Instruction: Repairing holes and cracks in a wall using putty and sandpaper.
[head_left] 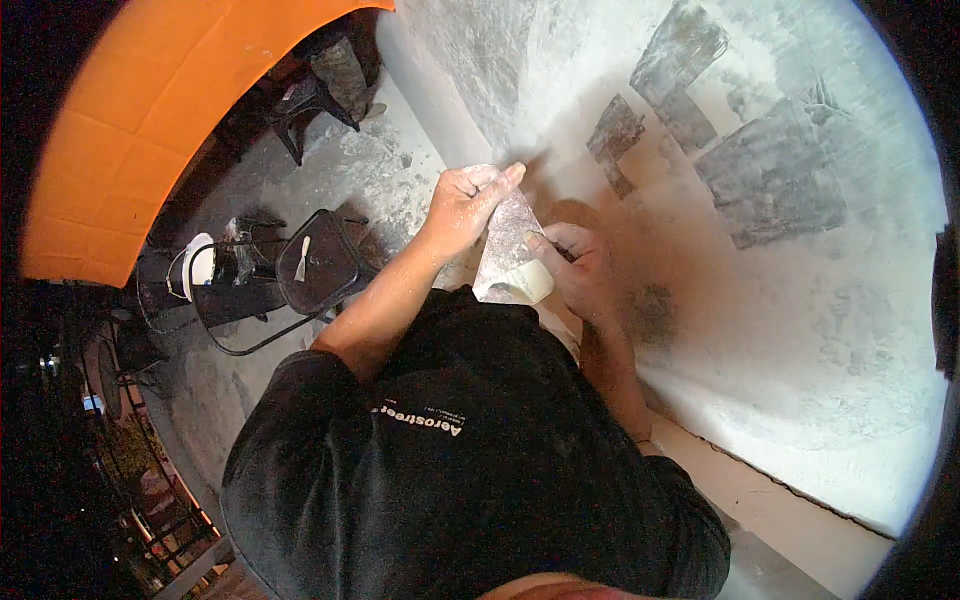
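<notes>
My left hand (465,212) pinches the top end of a narrow sheet of sandpaper (508,238), thumb pointing toward the wall. White dust covers its fingers. My right hand (578,268) grips the sheet's right edge lower down, with the thumb on its face and the other fingers curled. The sheet's grey, speckled side faces up, and its lower end curls over to show a pale cream back. Both hands are close together before my chest, beside the grey-white wall (840,290). My right palm lies in shadow and is partly hidden.
Darker rectangular patches (770,175) mark the wall on the right. To the left stands a black metal chair (322,275) with a putty knife (302,258) on its seat. Beyond it is a white container (200,268). An orange panel (110,140) fills the upper left.
</notes>
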